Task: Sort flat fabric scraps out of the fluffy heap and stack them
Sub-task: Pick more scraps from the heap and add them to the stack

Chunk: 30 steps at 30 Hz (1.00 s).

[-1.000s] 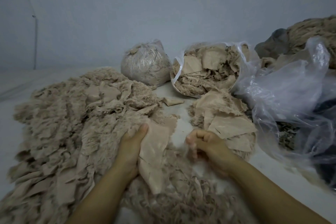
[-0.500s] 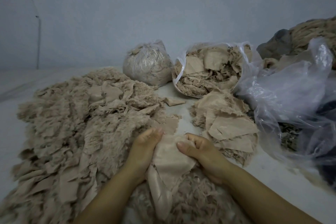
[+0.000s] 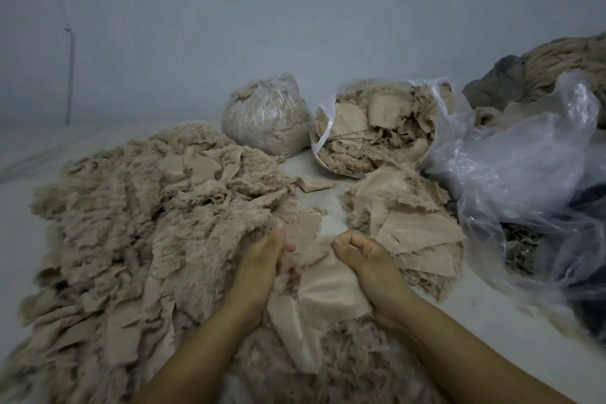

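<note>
Scrap (image 3: 328, 292) in both hands, pale floor (image 3: 492, 311), bare wall (image 3: 295, 26).

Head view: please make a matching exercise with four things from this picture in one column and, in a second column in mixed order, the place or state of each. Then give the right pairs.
Things
1. fluffy heap
2. stack of flat scraps
3. tied bag
4. open bag

Places or states
A. far side, knotted shut, left of the other filled bag
B. lies on its side, mouth toward the person, full of scraps
C. spread wide, left of the left hand
D. just beyond the right hand, in front of the open bag

Pairs: 1-C, 2-D, 3-A, 4-B
</note>
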Available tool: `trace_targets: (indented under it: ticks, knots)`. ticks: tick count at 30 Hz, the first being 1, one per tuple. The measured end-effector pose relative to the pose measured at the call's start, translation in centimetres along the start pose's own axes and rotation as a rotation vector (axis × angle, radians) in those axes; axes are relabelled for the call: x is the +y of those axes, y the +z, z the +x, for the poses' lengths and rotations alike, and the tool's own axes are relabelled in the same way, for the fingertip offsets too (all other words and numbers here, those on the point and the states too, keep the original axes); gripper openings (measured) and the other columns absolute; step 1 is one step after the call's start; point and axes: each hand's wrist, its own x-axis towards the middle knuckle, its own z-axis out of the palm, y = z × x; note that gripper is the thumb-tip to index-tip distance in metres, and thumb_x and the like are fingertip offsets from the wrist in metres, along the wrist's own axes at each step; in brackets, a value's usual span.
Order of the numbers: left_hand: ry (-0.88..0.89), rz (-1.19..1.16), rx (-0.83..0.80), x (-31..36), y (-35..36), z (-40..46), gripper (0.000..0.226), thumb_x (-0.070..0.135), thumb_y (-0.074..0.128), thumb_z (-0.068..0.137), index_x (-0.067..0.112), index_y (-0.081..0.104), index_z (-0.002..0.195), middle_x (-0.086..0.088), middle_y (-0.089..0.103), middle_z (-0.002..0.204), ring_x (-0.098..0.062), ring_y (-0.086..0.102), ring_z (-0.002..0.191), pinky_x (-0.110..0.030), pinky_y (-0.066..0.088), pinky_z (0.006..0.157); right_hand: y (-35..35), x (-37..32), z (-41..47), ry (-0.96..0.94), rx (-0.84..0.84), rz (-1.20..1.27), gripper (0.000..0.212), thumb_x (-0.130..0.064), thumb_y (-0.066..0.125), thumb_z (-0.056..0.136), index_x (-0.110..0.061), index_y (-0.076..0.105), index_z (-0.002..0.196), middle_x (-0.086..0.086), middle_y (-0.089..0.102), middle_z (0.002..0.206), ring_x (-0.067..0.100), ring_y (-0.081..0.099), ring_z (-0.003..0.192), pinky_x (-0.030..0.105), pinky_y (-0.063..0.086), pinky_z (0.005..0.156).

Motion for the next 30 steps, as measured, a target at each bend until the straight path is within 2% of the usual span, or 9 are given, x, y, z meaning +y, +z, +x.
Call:
trace_targets:
  ticks: [3, 6, 9, 12, 16, 20, 25, 28, 30]
  knots:
    - [-0.013, 0.164, -0.308, -0.1, 0.1, -0.7, 0.038, 0.042, 0.065, 0.081, 0.005, 0.07, 0.091, -0.011, 0.067, 0.074, -0.021, 0.059, 0.067, -0.032, 0.047, 0.067, -0.4, 0.0, 0.2, 0.01, 0.058, -0.047, 0.017, -0.011, 0.053, 0.095, -0.001, 0.059, 0.083, 0.013, 0.061, 0.074, 0.023, 0.055, 0.064, 0.032, 0.044, 0.058]
    - [0.006, 0.258, -0.395, 0.6, -0.6, -0.6, 0.032, 0.042, 0.069, 0.071, 0.021, 0.058, 0.049, 0.001, 0.038, 0.052, -0.011, 0.032, 0.048, -0.02, 0.028, 0.048, -0.5, 0.0, 0.5, -0.005, 0.203, -0.064, 0.015, -0.008, 0.051, 0.094, -0.002, 0.056, 0.082, 0.012, 0.058, 0.072, 0.022, 0.052, 0.065, 0.032, 0.043, 0.056]
    - [-0.025, 0.284, -0.43, 1.0, -1.7, -0.2, 0.032, 0.043, 0.064, 0.07, 0.027, 0.06, 0.043, 0.012, 0.034, 0.045, -0.005, 0.026, 0.043, -0.016, 0.025, 0.044, -0.7, -0.3, 0.7, -0.023, 0.382, -0.067, 0.026, -0.006, 0.048, 0.094, -0.013, 0.048, 0.068, 0.0, 0.049, 0.056, 0.013, 0.045, 0.052, 0.021, 0.036, 0.047]
    - [-0.037, 0.212, -0.419, 1.2, -1.5, -0.6, 0.026, 0.046, 0.064, 0.068, 0.025, 0.069, 0.054, 0.01, 0.054, 0.05, -0.005, 0.044, 0.047, -0.016, 0.037, 0.049, -1.0, -0.4, 0.8, -0.048, 0.445, -0.074, 0.033, -0.007, 0.046, 0.094, -0.016, 0.041, 0.063, -0.008, 0.041, 0.05, 0.006, 0.036, 0.046, 0.017, 0.031, 0.039]
    - [-0.057, 0.107, -0.404, 0.5, -0.3, -0.8, 0.033, 0.035, 0.07, 0.073, 0.014, 0.07, 0.098, -0.001, 0.073, 0.088, -0.007, 0.066, 0.078, -0.017, 0.05, 0.07, 0.4, 0.3, 0.6, -0.096, 0.399, -0.132, 0.027, -0.014, 0.044, 0.097, -0.016, 0.046, 0.07, -0.006, 0.042, 0.06, 0.005, 0.038, 0.054, 0.019, 0.036, 0.049]
    - [-0.095, 0.17, -0.324, -0.1, 0.7, -1.0, 0.019, 0.002, 0.06, 0.089, 0.018, 0.07, 0.085, 0.006, 0.071, 0.078, -0.001, 0.064, 0.068, -0.013, 0.05, 0.063, 0.3, 0.5, 0.8, -0.048, 0.45, -0.084, 0.02, -0.013, 0.044, 0.097, -0.014, 0.053, 0.079, 0.002, 0.053, 0.07, 0.013, 0.048, 0.063, 0.028, 0.04, 0.057]
    - [-0.123, 0.08, -0.305, 0.7, -0.8, -0.2, 0.033, 0.012, 0.054, 0.093, 0.016, 0.072, 0.066, 0.003, 0.068, 0.064, -0.004, 0.061, 0.057, -0.014, 0.048, 0.054, -2.1, -0.5, 1.4, -0.008, 0.629, 0.052, 0.026, -0.009, 0.045, 0.097, -0.015, 0.044, 0.072, 0.008, 0.046, 0.071, 0.019, 0.042, 0.064, 0.031, 0.036, 0.055]
    - [-0.011, 0.175, -0.29, 0.7, -0.4, -0.4, 0.02, 0.028, 0.06, 0.086, 0.012, 0.072, 0.088, 0.007, 0.07, 0.072, -0.001, 0.061, 0.064, -0.011, 0.046, 0.059, -1.9, -0.8, 1.1, 0.022, 0.48, 0.01, 0.022, -0.01, 0.047, 0.097, -0.011, 0.053, 0.076, 0.009, 0.054, 0.069, 0.022, 0.049, 0.063, 0.03, 0.043, 0.057]
    - [0.104, 0.25, -0.286, 0.5, 0.2, -0.7, 0.052, 0.039, 0.068, 0.07, 0.017, 0.062, 0.116, 0.01, 0.066, 0.099, 0.005, 0.061, 0.085, -0.009, 0.047, 0.071, -0.8, -0.7, 0.6, -0.001, 0.366, -0.137, 0.021, -0.016, 0.052, 0.096, -0.011, 0.059, 0.076, 0.0, 0.059, 0.063, 0.014, 0.055, 0.059, 0.02, 0.044, 0.05]
